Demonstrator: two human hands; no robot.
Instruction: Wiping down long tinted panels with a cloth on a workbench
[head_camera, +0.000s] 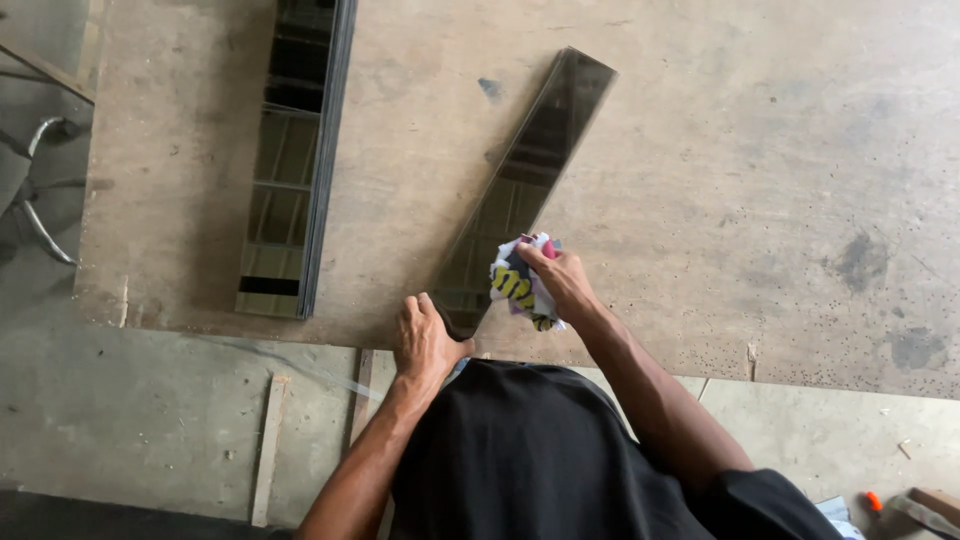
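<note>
Garment: a plain black short-sleeved shirt, loose over the torso, with no print or marking visible from above.
Sleeves: short, ending near the elbow; the right sleeve shows as a wide black cuff at the lower right, the left one is mostly hidden behind the torso.
Arms: both forearms bare, no watch, band or bracelet visible.
Left hand (425, 340): bare, no glove, no ring visible.
Right hand (562, 282): bare, no glove.
Fingers: uncovered on both hands.
</note>
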